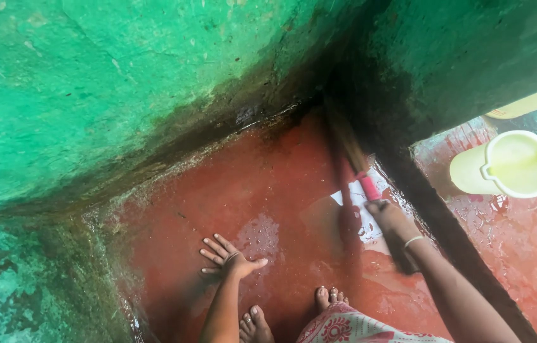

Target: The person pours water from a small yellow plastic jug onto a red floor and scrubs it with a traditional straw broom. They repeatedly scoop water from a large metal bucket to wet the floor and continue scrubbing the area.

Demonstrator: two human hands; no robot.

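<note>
While tilted, broom handle (362, 176) inside right fingers (379, 207).

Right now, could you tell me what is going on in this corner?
A person stands barefoot on a wet red floor where two green walls meet. The right hand grips a broom by its pink-wrapped handle, its far end reaching into the dark, grimy corner. The left hand is spread open, holding nothing. A pale yellow jug stands on the floor to the right, beyond the wall's edge.
</note>
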